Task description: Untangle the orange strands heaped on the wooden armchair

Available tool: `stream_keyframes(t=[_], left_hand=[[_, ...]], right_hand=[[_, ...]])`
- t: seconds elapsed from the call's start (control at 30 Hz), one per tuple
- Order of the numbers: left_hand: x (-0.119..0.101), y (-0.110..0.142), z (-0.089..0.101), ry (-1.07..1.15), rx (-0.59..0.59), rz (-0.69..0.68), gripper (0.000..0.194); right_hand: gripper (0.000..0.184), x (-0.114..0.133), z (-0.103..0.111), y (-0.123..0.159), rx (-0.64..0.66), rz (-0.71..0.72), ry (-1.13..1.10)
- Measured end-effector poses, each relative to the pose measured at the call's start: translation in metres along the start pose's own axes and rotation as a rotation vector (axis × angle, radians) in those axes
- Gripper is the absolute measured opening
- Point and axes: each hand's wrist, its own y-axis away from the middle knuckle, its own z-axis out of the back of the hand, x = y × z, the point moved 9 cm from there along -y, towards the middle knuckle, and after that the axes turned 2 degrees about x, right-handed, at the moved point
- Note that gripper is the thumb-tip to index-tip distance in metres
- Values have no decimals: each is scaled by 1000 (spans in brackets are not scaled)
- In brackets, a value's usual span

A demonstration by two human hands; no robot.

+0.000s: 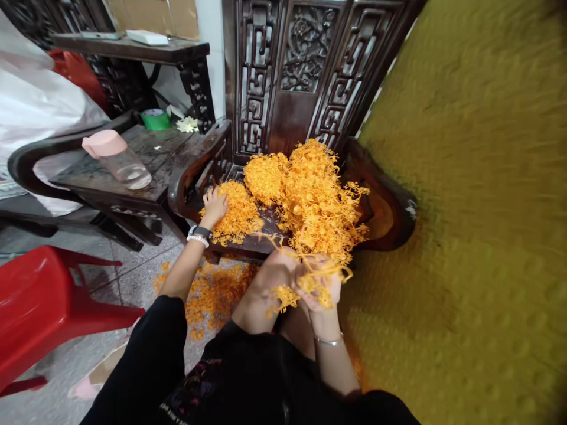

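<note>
A heap of orange plastic sprigs [310, 189] lies on the seat of a dark carved wooden chair [283, 82]. My left hand [215, 205] rests on the left part of the heap, fingers curled into the orange pieces; a dark watch and a white bead bracelet sit on that wrist. My right hand [319, 286] is nearer me, above my knee [270, 277], fingers closed on a bunch of orange sprigs [310, 271] that trails from the heap. A thin bangle is on that wrist.
More orange pieces [212, 295] litter the tiled floor below the chair. A low dark table [146, 165] at left holds a jar with a pink lid [116, 158] and green tape [155, 119]. A red plastic stool [48, 301] stands at lower left. A blurred yellow surface [469, 224] fills the right.
</note>
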Motion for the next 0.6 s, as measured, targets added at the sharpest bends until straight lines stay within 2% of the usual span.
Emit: stream_keyframes(t=[0.07, 0.17, 0.2, 0.3, 0.33, 0.4, 0.5, 0.53, 0.6], left_hand=[[-11, 11, -7, -24, -1, -33, 21], [-48, 30, -6, 109, 32, -85, 38], [-64, 40, -7, 223, 99, -84, 45], [-116, 85, -7, 619, 404, -65, 66], [-133, 101, -2, 704, 458, -95, 71], [-157, 124, 12, 766, 474, -149, 72], [-163, 133, 19, 675, 407, -129, 48], [-159, 131, 16, 645, 404, -109, 39], [-149, 121, 7, 639, 408, -70, 35]], right_hand=[[34, 10, 1, -1, 57, 54, -144], [32, 20, 1, -1, 66, 80, -277], [31, 22, 1, -1, 46, 78, -284], [31, 28, -7, -4, 33, 83, -270], [30, 29, -10, -5, 47, 92, -267], [28, 31, -16, -7, 75, 109, -248], [29, 30, -15, -6, 39, 85, -181], [31, 31, -13, -4, 4, 86, -161], [32, 34, -9, 0, -69, 85, -116]])
